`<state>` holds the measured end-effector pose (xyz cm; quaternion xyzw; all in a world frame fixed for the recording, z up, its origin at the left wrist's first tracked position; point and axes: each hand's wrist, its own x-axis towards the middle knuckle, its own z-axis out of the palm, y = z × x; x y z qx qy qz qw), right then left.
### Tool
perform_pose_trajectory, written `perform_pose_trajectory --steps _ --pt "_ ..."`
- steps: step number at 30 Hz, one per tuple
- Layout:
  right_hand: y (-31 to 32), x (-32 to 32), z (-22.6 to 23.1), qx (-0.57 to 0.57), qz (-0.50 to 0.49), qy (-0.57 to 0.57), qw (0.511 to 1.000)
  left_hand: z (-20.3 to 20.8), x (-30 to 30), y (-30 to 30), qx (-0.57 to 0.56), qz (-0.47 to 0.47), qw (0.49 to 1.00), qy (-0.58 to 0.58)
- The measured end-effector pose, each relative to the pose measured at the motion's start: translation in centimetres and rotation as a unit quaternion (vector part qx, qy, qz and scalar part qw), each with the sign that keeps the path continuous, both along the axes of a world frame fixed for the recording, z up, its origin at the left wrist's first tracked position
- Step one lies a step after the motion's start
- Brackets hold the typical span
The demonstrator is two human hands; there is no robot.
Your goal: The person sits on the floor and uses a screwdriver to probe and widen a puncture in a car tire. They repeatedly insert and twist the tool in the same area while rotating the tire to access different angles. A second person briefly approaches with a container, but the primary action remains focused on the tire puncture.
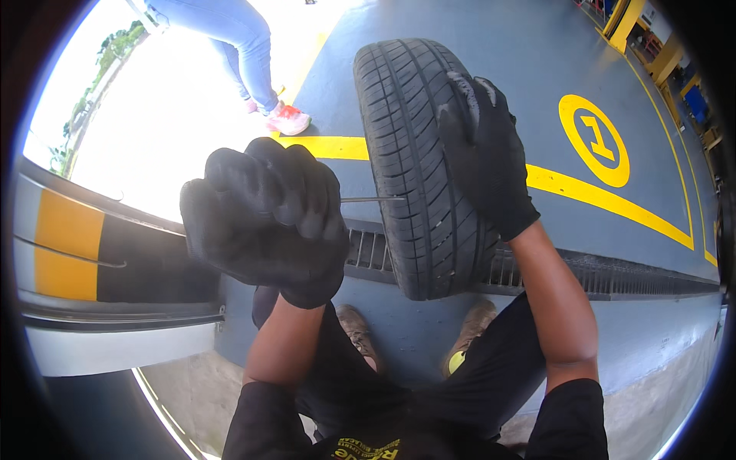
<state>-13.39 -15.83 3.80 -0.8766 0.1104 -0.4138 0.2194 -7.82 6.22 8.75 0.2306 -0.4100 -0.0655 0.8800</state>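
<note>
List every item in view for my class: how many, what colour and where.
Tyre: 1, black, centre
Thin rod: 1, grey, from left fist toward tyre
Drain grating: 1, dark grey, beyond the shoes
Floor lines: several, yellow, centre to right
Ringed floor mark: 1, yellow, right
Painted panel: 1, yellow and black, left
Another person's legs: 2, blue jeans, pink shoes, upper left
Shelf clutter: uncountable, mixed colours, upper right
Own shoes: 2, brownish, lower centre
Left hand: 1, black-gloved, left of tyre
Right hand: 1, black-gloved, on tyre
</note>
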Motion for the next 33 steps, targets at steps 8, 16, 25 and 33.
perform_pose_trajectory --steps 8,16,25,33 --pt "0.1 -0.1 0.1 -0.010 -0.016 0.026 0.999 -0.8 1.8 -0.3 -0.010 0.108 0.973 0.203" --pt "0.4 -0.1 0.2 0.006 -0.010 0.039 0.999 -0.7 2.5 -0.3 -0.009 0.131 0.959 0.251" --pt "0.2 0.2 0.0 0.010 0.004 0.021 1.000 0.0 0.8 -0.2 0.003 0.135 0.976 0.169" --pt "-0.1 0.3 -0.2 -0.011 0.016 0.004 1.000 -0.3 -0.8 -0.2 0.045 0.224 0.972 -0.049"
